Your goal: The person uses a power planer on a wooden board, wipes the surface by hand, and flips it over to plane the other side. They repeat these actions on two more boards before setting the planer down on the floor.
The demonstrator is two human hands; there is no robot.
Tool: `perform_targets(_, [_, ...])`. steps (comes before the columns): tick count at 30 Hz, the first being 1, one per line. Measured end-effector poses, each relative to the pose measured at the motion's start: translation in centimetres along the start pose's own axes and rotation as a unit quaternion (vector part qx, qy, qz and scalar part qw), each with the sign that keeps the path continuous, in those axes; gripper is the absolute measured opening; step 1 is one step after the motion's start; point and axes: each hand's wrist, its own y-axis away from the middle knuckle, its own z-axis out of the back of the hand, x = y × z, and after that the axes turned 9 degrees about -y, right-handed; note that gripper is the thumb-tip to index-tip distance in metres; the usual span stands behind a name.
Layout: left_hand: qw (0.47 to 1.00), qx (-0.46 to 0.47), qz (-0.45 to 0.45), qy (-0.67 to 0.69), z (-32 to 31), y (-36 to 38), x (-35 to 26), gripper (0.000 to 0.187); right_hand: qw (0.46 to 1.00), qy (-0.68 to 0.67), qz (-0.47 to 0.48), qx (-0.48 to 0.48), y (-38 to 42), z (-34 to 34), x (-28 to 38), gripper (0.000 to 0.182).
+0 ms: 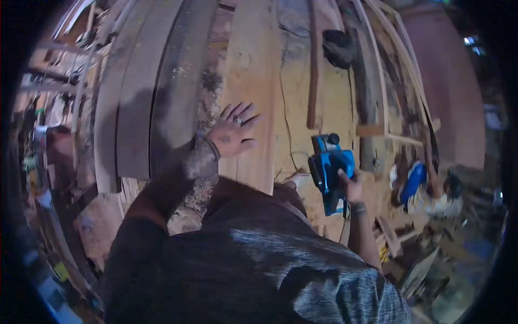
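Note:
My left hand (233, 132) lies on the pale wooden board (251, 65), fingers spread, with a ring on one finger and nothing held. To the right, my right hand (352, 186) is wrapped round the handle of a blue and black power planer (332, 167). The planer is off the board, on its right side, over the yellowish floor. Whether it touches anything below cannot be made out. A dark cable (287, 119) runs near the board's right edge.
Grey-brown planks (135, 102) lie left of the board, with shavings (208, 102) between. Beyond the planer are a narrow brown strip (313, 70) and a dark object (338, 47). Wooden frames (386, 92) and a reddish panel (448, 86) stand right, above scrap wood (418, 270).

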Motion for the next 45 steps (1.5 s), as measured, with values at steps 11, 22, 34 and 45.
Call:
perform_targets(11, [0.996, -0.044, 0.082, 0.005, -2.4, -9.1, 3.8, 0.075, 0.998, -0.045, 0.041, -0.035, 19.6, -8.3, 4.6, 0.032])
perform_targets(22, [0.889, -0.096, -0.374, 0.245, 6.7, -2.5, -20.8, 0.032, 0.990, -0.123, 0.044, 0.059, 30.3, -14.4, 0.6, 0.048])
perform_targets(34, [0.885, 0.241, -0.386, 0.097, 7.1, -0.3, -21.5, 0.022, 0.988, 0.068, 0.139, 0.024, 31.3, -19.1, 0.8, 0.045])
perform_targets(45, [0.889, 0.214, -0.399, 0.071, 6.6, -4.4, -19.3, 0.022, 0.993, 0.069, 0.089, 0.024, 28.2, -19.7, 1.8, 0.052])
